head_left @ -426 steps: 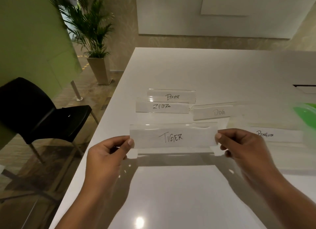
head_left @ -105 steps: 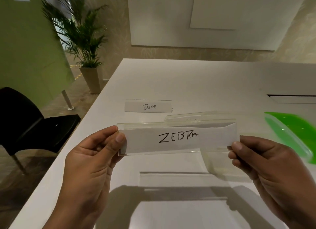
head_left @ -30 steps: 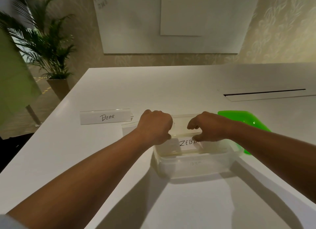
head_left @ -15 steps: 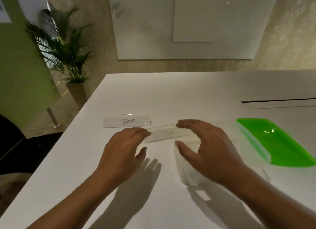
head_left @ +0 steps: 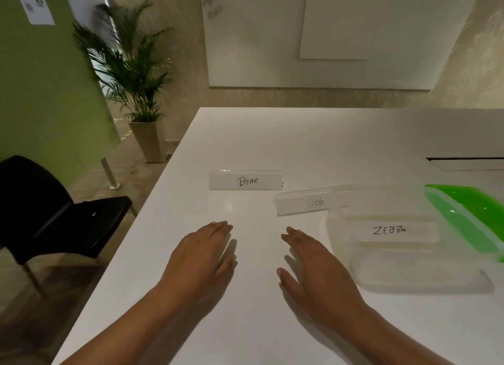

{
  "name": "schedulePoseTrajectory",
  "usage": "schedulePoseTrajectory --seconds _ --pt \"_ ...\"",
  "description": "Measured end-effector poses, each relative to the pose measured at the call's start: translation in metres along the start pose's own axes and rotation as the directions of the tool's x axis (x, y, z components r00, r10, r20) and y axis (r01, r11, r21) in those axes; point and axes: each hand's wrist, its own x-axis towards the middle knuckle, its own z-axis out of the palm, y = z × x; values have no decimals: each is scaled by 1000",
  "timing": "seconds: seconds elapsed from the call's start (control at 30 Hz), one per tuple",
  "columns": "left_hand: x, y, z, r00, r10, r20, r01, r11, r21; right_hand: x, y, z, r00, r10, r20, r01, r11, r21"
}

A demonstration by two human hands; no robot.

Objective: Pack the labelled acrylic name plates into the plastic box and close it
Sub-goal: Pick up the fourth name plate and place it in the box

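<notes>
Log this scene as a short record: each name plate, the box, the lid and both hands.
Box: clear, open, on table
Lid: green, off, right of box
Zebra plate: inside box, label up
Dog plate: on table, by box's far left corner
Bear plate: on table, farther left, apart from box
Left hand: open, over table, holds nothing
Right hand: open, left of box, holds nothing
Left to pack: Dog, Bear

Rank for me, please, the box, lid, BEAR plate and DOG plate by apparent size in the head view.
1. box
2. lid, partly out of frame
3. BEAR plate and DOG plate, alike
</notes>
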Motion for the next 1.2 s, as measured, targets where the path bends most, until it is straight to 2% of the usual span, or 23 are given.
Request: schedulePoseTrajectory --seconds 0.2,0.33,0.53,0.67,0.77,0.9,1.03,1.2 --pt "-17 -18 16 995 -51 87 62 991 -121 -2 -1 22 986 131 100 -129 991 -34" --pt "-18 -18 17 994 -76 75 86 987 -138 -3 -4 30 967 203 154 -194 978 -72" --pt "-6 -24 18 994 -22 110 35 993 -113 -1 -7 31 967 176 184 -142 972 -186" --pt "12 -35 11 996 -43 84 63 965 -254 1 -8 29 967 174 187 -135 970 -204" --pt "32 -38 3 982 -186 -30 150 869 -471 2 -8 29 965 179 190 -138 968 -209" --pt "74 -52 -4 915 -402 -34 269 671 -691 2 -8 28 963 189 190 -150 968 -201" --pt "108 -67 4 822 -566 -65 323 556 -766 3 -8 28 962 200 186 -166 969 -180" --pt "130 -73 20 757 -653 -28 387 481 -787 6 -8 30 968 187 167 -166 977 -133"
